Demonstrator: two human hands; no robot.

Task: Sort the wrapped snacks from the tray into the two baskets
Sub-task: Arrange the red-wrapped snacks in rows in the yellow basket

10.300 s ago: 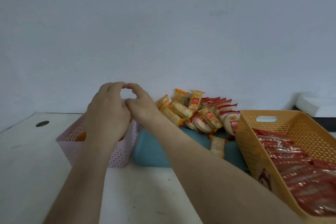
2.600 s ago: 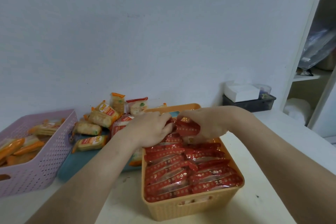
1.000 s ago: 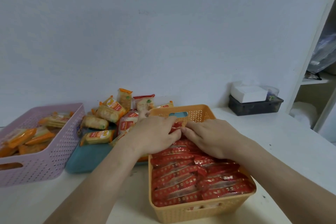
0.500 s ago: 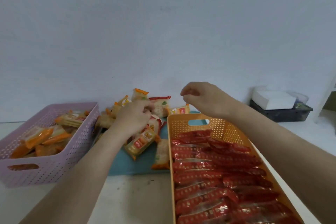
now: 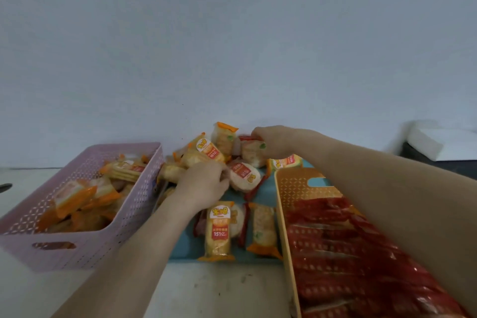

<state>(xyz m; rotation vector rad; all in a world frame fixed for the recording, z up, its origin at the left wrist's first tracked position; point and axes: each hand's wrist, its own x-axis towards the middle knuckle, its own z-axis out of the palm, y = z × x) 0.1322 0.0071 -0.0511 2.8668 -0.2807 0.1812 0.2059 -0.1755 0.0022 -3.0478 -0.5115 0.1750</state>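
Note:
A blue tray in the middle holds a pile of wrapped snacks, orange-trimmed and red-trimmed. My right hand grips a red-trimmed snack at the back of the pile. My left hand lies on the pile beside a round red-labelled snack, fingers curled among the packets; what it holds is hidden. The pink basket on the left contains orange-wrapped snacks. The orange basket on the right is full of red-wrapped snacks.
Two orange-trimmed packets lie flat at the tray's front. A white box on a dark tray stands at the far right by the wall. The white tabletop shows in front of the tray.
My right hand left the orange basket and has come down onto a red-trimmed snack at the back of the pile. My left hand shifted slightly within the pile. The camera tilted closer.

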